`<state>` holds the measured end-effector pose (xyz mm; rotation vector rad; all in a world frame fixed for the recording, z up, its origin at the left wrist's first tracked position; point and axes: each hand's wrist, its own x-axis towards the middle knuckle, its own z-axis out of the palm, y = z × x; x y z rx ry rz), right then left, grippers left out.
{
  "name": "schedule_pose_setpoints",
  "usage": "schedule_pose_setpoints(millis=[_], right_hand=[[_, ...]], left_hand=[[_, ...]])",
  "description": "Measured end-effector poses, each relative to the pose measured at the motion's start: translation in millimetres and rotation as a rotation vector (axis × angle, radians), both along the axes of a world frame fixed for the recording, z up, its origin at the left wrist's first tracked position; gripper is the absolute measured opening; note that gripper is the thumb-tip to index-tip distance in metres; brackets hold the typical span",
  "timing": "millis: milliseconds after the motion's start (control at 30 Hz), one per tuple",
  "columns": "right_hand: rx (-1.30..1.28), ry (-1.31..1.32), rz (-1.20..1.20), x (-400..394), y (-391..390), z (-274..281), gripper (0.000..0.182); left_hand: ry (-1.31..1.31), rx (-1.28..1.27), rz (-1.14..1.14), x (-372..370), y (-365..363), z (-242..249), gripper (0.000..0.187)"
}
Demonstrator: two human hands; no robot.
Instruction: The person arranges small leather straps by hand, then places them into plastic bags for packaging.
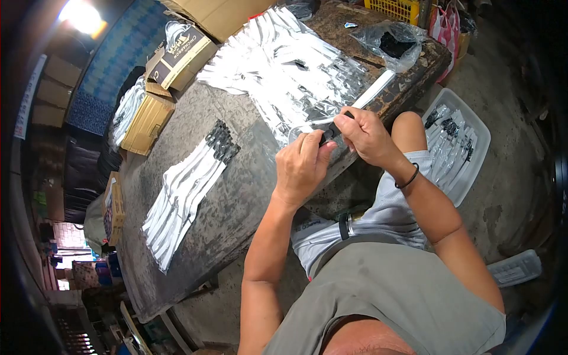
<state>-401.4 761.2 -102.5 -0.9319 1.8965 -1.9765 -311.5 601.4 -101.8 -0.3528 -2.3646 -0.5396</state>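
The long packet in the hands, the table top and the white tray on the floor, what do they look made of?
The packet looks like shiny clear or silvery plastic film: it glints and crinkles, with a dark piece inside. The table top seems worn, stained wood or board, dull and mottled grey. The tray looks like smooth moulded white plastic, though that is uncertain.

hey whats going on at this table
A person seated at a worn table holds a long clear sleeve with a small black piece at its near end, gripped between the left hand and the right hand. A heap of silvery sleeves lies beyond the hands, a neat row of filled ones lies to one side, and a white tray on the floor holds more.
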Motion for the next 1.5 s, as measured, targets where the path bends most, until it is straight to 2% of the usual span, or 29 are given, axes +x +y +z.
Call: schedule_pose_setpoints(millis=[67,167,200,300,333,433,600,800,900,933,1033,1067,1233,1500], right_hand=[[-0.263,-0.441,0.101,12,-4,-8,0.033],[-0.081,-0.292,0.103,6,2,-9,0.033],[0.12,0.066,0.023,-1,8,-4,0.029],[0.134,0.793,-0.182,-2,4,10,0.028],[0.131,0.746,-0.207,4,3,13,0.027],[0.025,0.238,-0.194,16,-3,-2,0.027],[0.05,0.092,-0.157,-2,1,-6,0.03],[0.066,0.089,-0.052,-5,3,-5,0.032],[0.151,-0.037,0.195,-18,11,20,0.031],[0.169,0.033,0.212,-23,10,24,0.03],[0.105,0.421,-0.176,11,-5,18,0.029],[0.042,0.411,-0.194,15,-7,12,0.028],[0.199,0.145,0.055,-12,7,8,0.03],[0.174,0.262,-0.007,-4,2,13,0.031]], left_hand=[[0.006,-0.013,-0.027,0,-2,3,0.02],[-0.052,-0.017,-0.059,3,-2,2,0.017],[-0.08,-0.01,-0.061,3,-3,-2,0.016],[-0.056,0.046,-0.04,-2,-3,-3,0.015],[-0.024,0.065,-0.027,-5,-4,-1,0.015],[0.013,0.062,0.005,-10,-6,-2,0.021],[-0.013,0.077,-0.021,-6,-1,11,0.023],[-0.029,-0.002,-0.029,-1,-8,11,0.023],[0.015,-0.014,-0.038,2,-7,11,0.022],[0.026,0.003,-0.011,0,-6,11,0.021],[0.063,0.022,0.037,-3,-14,11,0.02],[0.074,0.027,0.042,-5,-17,10,0.02],[0.081,-0.035,-0.048,-3,-17,8,0.02],[0.119,-0.007,0.03,-2,-16,8,0.019]])
